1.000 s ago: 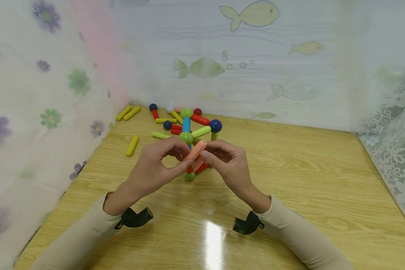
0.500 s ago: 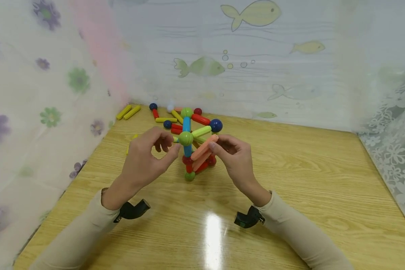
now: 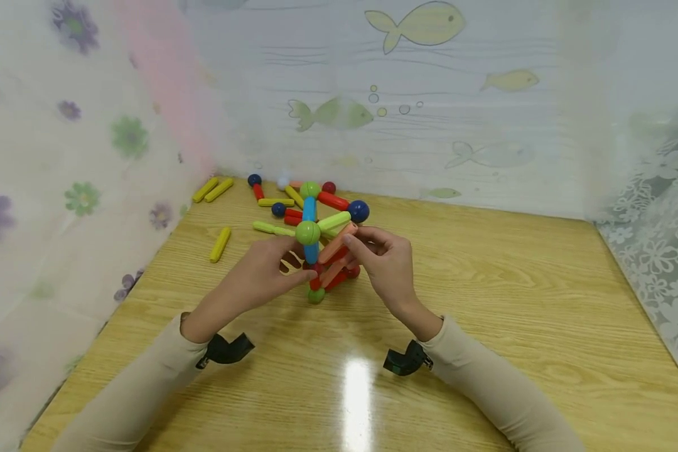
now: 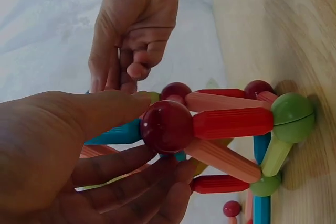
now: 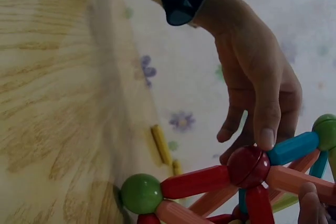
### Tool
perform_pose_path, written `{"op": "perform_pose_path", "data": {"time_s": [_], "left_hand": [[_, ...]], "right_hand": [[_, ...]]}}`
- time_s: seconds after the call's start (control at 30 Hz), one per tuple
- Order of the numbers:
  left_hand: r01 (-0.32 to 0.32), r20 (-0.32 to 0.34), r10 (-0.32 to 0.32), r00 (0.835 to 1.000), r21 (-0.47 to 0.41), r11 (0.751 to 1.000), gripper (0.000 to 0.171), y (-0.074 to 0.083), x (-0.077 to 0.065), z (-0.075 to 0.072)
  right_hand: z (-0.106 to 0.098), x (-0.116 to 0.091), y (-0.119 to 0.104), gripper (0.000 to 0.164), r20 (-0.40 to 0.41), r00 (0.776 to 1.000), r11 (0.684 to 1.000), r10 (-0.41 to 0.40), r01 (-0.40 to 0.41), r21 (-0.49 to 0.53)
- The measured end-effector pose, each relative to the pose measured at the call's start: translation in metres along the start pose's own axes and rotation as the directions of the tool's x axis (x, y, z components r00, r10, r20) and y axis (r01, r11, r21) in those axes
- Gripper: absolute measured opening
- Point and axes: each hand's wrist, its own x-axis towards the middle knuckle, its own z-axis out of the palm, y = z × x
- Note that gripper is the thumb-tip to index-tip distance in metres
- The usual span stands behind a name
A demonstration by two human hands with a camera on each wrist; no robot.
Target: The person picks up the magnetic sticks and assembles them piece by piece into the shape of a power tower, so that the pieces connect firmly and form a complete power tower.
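Observation:
A structure of coloured rods and balls stands upright on the wooden table (image 3: 486, 301). My left hand (image 3: 254, 273) holds a dark red ball (image 4: 168, 127) partway up it, thumb on one side and fingers on the other. My right hand (image 3: 387, 263) pinches the upper end of a salmon rod (image 3: 338, 243), whose lower end meets that ball in the right wrist view. Above the ball rise a blue rod (image 3: 311, 252) and a light green ball (image 3: 307, 233). A red rod (image 4: 233, 123) runs from it down to a green ball (image 4: 293, 118) on the table.
Behind the structure lie loose rods and balls, among them a navy ball (image 3: 254, 180) and a red ball (image 3: 329, 188). Yellow rods (image 3: 220, 245) lie on the left. Patterned cloth (image 3: 339, 94) hangs along the back and both sides.
My left hand let go of the salmon rod, drew back left, then came in to the dark red ball. My right hand kept the rod and moved it slightly right, bringing its lower end against the ball.

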Motion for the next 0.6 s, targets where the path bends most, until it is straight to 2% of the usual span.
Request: {"op": "perform_pose_path", "data": {"time_s": [0.2, 0.3, 0.4, 0.5, 0.6], "left_hand": [[-0.034, -0.011, 0.035, 0.999, 0.007, 0.999, 0.02, -0.001, 0.001, 0.003], [-0.055, -0.023, 0.055, 0.998, 0.014, 0.998, 0.019, -0.002, 0.001, 0.004], [-0.059, -0.023, 0.059, 0.998, 0.015, 0.998, 0.019, -0.002, 0.002, 0.004], [-0.058, -0.017, 0.059, 0.998, 0.013, 0.998, 0.02, -0.001, 0.002, 0.004], [-0.061, -0.015, 0.061, 0.998, 0.01, 0.998, 0.019, -0.001, 0.002, 0.004]], "right_hand": [[0.004, 0.001, -0.002, 0.016, 0.007, 1.0, 1.0, -0.012, 0.012, -0.002], [0.007, 0.001, -0.01, 0.012, -0.019, 0.999, 0.996, -0.05, 0.049, -0.072], [0.009, 0.001, -0.021, 0.006, -0.062, 0.992, 0.98, -0.111, 0.099, -0.171], [0.009, 0.0, -0.027, 0.006, -0.083, 0.984, 0.966, -0.157, 0.135, -0.22], [0.006, 0.002, -0.014, 0.006, -0.075, 0.981, 0.963, -0.177, 0.157, -0.217]]}}
